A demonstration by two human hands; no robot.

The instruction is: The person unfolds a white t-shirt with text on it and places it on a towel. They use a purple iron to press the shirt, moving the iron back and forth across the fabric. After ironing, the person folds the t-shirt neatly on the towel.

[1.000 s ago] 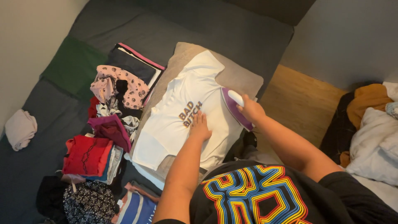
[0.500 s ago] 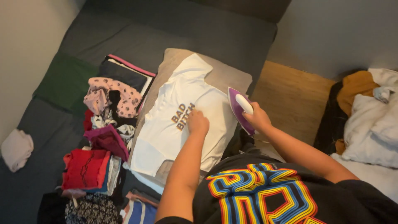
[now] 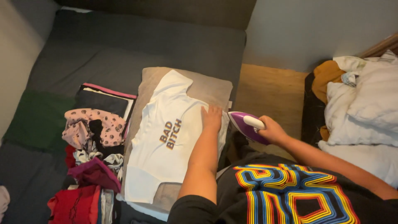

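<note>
A white t-shirt [image 3: 166, 141] with printed lettering lies spread on a beige pad [image 3: 207, 85] on a dark grey bed. My left hand [image 3: 212, 117] rests flat on the shirt's right edge, fingers together. My right hand [image 3: 271, 130] grips the handle of a purple and white iron [image 3: 244, 124], held just off the pad's right edge, beside the shirt and not touching it.
A heap of clothes lies left of the pad: a pink spotted garment [image 3: 93, 124], dark folded items [image 3: 103, 101], a red piece [image 3: 74, 205], a green cloth [image 3: 39, 120]. A wooden floor strip [image 3: 269, 91] and a pile of white and mustard laundry [image 3: 360, 103] are at right.
The iron has moved off the shirt to the right, past the pad's edge. My left hand slid to the shirt's right side. The view tilted down slightly.
</note>
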